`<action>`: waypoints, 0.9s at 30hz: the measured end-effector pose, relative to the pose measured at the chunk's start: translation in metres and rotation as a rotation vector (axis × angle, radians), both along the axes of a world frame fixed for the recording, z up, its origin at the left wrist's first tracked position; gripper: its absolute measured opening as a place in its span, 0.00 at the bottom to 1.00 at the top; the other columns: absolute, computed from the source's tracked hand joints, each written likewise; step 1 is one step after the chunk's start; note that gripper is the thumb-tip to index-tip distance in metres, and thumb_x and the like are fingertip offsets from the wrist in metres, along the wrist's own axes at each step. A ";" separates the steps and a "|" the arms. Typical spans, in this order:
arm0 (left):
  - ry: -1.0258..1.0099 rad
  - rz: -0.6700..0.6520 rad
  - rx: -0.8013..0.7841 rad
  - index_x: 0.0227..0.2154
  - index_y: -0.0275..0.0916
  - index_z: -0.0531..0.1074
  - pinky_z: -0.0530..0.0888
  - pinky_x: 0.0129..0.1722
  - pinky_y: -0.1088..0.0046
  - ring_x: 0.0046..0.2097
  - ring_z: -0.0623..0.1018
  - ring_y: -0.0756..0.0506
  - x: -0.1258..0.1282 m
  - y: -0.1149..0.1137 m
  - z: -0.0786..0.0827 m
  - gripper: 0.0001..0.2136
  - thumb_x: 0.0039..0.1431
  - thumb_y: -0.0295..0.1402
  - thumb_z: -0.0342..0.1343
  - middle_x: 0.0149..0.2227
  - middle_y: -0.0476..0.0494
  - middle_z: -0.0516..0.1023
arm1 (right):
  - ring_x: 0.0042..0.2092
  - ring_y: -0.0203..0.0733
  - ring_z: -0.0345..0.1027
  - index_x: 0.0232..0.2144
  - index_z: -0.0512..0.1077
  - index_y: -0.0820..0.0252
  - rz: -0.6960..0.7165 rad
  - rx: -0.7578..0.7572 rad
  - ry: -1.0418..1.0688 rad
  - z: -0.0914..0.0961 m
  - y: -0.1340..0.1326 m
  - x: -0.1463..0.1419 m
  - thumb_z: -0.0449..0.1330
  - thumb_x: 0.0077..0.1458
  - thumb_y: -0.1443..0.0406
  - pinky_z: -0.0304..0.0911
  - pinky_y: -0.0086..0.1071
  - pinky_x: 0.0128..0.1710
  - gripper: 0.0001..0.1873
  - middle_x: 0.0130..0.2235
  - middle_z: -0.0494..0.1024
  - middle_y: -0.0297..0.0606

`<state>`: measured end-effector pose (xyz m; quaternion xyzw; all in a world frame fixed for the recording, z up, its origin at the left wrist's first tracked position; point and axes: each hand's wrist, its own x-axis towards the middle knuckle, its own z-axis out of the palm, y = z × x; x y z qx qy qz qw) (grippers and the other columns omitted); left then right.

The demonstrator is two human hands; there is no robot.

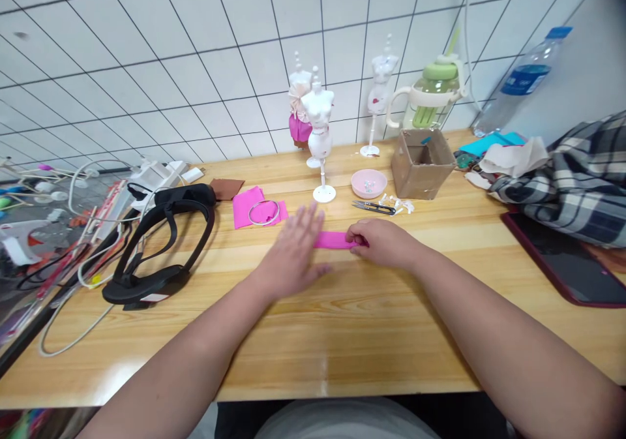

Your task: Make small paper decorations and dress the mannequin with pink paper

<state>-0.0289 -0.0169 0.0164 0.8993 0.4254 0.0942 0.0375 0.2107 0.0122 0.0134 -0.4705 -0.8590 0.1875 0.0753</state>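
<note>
A narrow pink fabric strip point(334, 240) lies across the wooden table between my hands. My left hand point(296, 253) rests flat with fingers stretched, covering the strip's left end. At the other end my right hand point(379, 242) pinches the strip between thumb and curled fingers. Just beyond my left fingertips stands a small white mannequin point(320, 126) on a round base. Thread snips point(374, 207) lie past my right hand, beside some white scraps point(398, 204). To the left, a silver ring point(264, 212) sits on folded pink fabric point(247, 207).
Further back are a dressed mannequin point(299, 109), another mannequin point(381, 90), a pink dish point(369, 183) with small beads, a cardboard box point(423, 175) and a green-lidded jug point(433, 96). A black headset strap point(161, 256) lies left; a phone point(562, 256) and plaid cloth point(587, 178) lie right.
</note>
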 end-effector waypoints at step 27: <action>-0.137 0.188 -0.115 0.50 0.44 0.68 0.45 0.62 0.38 0.67 0.56 0.36 -0.003 0.019 -0.021 0.13 0.65 0.37 0.45 0.62 0.39 0.65 | 0.38 0.41 0.68 0.32 0.75 0.58 0.038 0.104 -0.085 0.001 0.001 0.001 0.54 0.57 0.65 0.56 0.31 0.37 0.09 0.34 0.77 0.38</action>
